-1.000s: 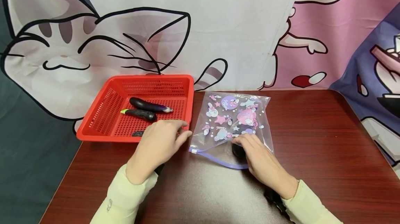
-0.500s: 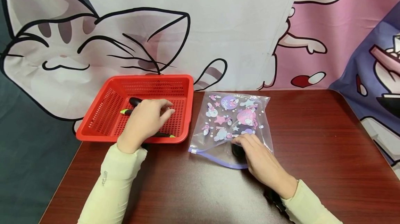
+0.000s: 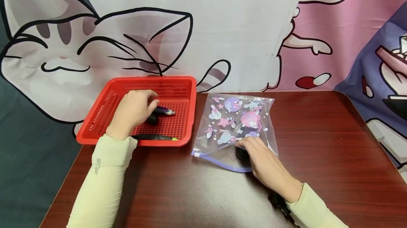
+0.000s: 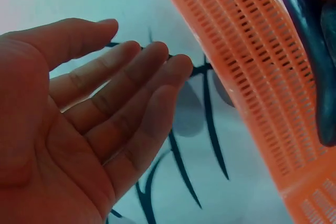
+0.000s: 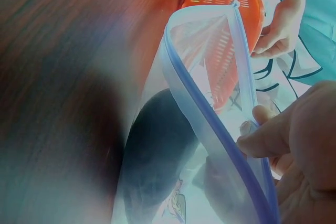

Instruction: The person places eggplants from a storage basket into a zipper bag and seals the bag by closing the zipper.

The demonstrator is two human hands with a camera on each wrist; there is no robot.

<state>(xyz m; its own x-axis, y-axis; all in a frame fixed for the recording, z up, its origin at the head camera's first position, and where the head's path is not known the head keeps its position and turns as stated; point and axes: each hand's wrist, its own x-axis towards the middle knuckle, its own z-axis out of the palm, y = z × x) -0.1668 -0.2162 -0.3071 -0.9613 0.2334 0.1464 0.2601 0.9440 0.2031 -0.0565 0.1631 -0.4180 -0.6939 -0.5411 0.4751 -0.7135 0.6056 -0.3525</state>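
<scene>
Pinching the plastic bag (image 3: 236, 123) at its open mouth with the right hand (image 3: 267, 166), grasping nothing with the left hand (image 3: 131, 111).
Lying on the brown table (image 3: 318, 143), right of the red basket (image 3: 190, 122), with mouth toward the near side and a dark rounded thing (image 3: 242, 153) just inside, close to the right fingertips. Hovering above the basket with left fingers relaxed, partly hiding a purple-ended eggplant (image 3: 164, 110) and, nearer, another dark vegetable (image 3: 153, 119). Also lying in the basket, along its near wall: a long dark vegetable (image 3: 154, 137), green tip to the right.
</scene>
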